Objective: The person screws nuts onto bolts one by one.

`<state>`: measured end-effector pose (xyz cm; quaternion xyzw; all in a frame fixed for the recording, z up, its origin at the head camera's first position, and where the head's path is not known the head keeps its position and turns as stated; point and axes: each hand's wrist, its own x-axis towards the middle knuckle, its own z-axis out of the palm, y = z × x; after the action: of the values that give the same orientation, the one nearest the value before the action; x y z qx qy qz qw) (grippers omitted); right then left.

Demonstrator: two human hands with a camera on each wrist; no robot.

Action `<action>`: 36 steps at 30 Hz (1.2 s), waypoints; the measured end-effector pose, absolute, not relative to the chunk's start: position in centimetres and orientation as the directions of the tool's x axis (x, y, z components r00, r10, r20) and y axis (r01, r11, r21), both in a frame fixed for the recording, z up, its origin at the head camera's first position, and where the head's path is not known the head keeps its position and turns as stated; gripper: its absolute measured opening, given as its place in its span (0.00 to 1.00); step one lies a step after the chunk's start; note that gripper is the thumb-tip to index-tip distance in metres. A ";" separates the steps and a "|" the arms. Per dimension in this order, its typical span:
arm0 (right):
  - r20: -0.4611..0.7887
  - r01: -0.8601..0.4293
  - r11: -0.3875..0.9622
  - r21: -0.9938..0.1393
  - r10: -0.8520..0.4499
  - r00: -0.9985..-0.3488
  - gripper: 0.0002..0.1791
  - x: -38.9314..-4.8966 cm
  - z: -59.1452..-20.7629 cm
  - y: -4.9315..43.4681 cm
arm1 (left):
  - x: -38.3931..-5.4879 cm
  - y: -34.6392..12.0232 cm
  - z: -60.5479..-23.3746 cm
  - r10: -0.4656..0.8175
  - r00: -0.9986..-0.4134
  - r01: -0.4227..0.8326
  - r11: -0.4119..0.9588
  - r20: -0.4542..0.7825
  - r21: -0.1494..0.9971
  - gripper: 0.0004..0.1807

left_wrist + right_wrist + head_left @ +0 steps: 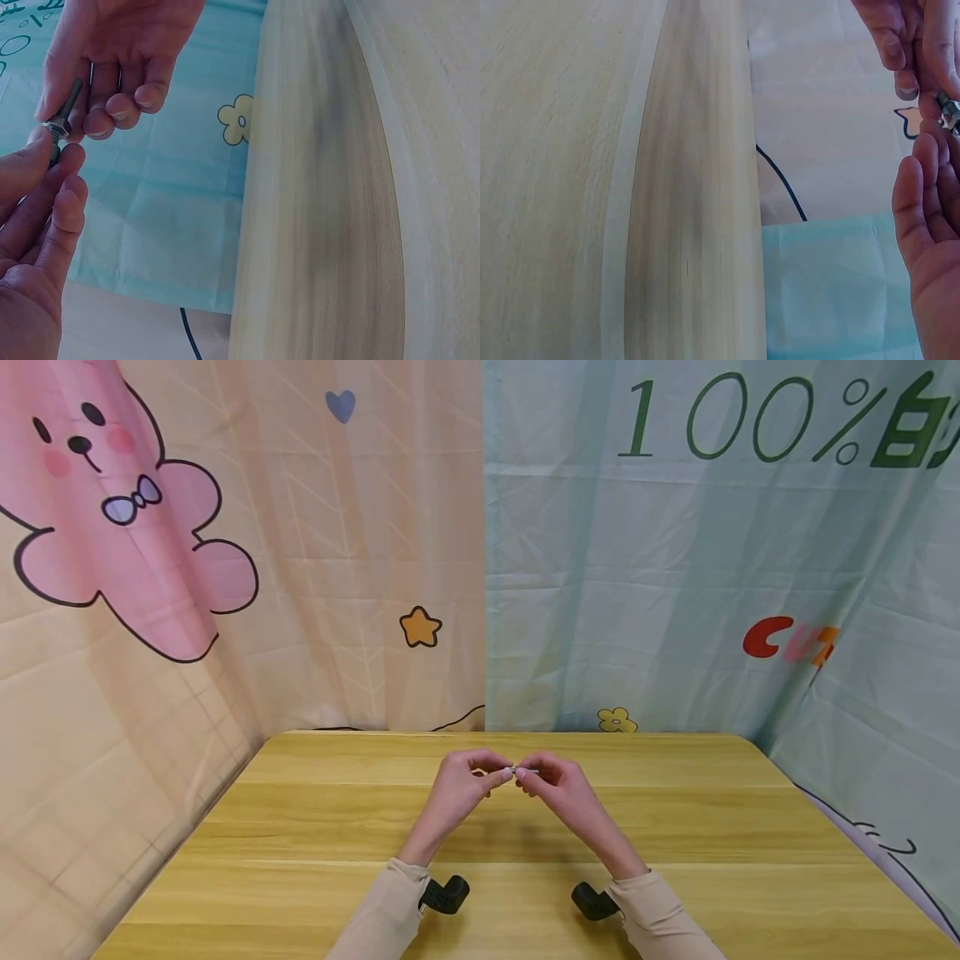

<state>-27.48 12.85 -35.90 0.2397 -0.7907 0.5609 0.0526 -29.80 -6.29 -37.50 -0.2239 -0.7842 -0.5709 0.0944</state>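
Held up over the table between both hands is a small, dark metal bolt (73,97) with a threaded shaft and a nut (61,124) around it. My left hand (468,781) pinches one end between thumb and forefinger. From the other side, the thumb and forefinger of my right hand (553,783) pinch it near the nut, and the slim shaft sticks out past them in the left wrist view. In the right wrist view only a shiny metal part (950,109) shows at the right edge; fingers hide the rest.
The hands are above a wooden table (337,835). Behind it hang a peach curtain (315,568) and a pale blue curtain (562,568) with printed figures. Dark wrist mounts (446,896) jut inward from both sleeves.
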 end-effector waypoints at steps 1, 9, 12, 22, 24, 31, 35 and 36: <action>0.353 -0.439 0.263 -0.859 -0.318 -0.880 0.09 -27.5 -35.9 12.8 | -29.8 -6.3 -37.5 0.244 -0.882 0.459 0.245 0.404 0.854 0.02; 0.354 -0.426 0.289 -0.857 -0.270 -0.895 0.09 -27.3 -35.8 12.5 | -29.9 -6.4 -37.6 0.240 -0.878 0.468 0.245 0.415 0.849 0.02; 0.383 -0.450 0.251 -0.857 -0.275 -0.882 0.11 -27.3 -35.8 12.5 | -30.0 -6.4 -37.7 0.234 -0.879 0.468 0.252 0.416 0.847 0.02; 0.464 -0.543 0.209 -0.813 -0.330 -0.822 0.10 -27.5 -36.0 12.6 | -30.1 -6.3 -37.7 0.233 -0.876 0.473 0.251 0.422 0.845 0.02; 0.454 -0.533 0.218 -0.817 -0.325 -0.829 0.09 -27.5 -35.9 12.5 | -30.1 -6.4 -37.7 0.235 -0.876 0.474 0.253 0.421 0.844 0.02; 0.388 -0.463 0.286 -0.839 -0.283 -0.877 0.07 -28.0 -36.6 12.5 | -30.0 -6.4 -37.6 0.239 -0.879 0.468 0.257 0.413 0.846 0.03; 0.349 -0.411 0.325 -0.852 -0.235 -0.907 0.11 -29.2 -37.9 12.6 | -29.9 -6.3 -37.5 0.251 -0.882 0.457 0.251 0.398 0.853 0.03; 0.341 -0.400 0.324 -0.857 -0.224 -0.913 0.13 -29.5 -38.3 12.6 | -29.9 -6.3 -37.5 0.253 -0.883 0.456 0.251 0.396 0.854 0.04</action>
<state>-29.52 12.61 -38.26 0.1926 -0.8096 0.5486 0.0802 -29.88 -6.30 -37.48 -0.2253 -0.7859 -0.5689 0.0891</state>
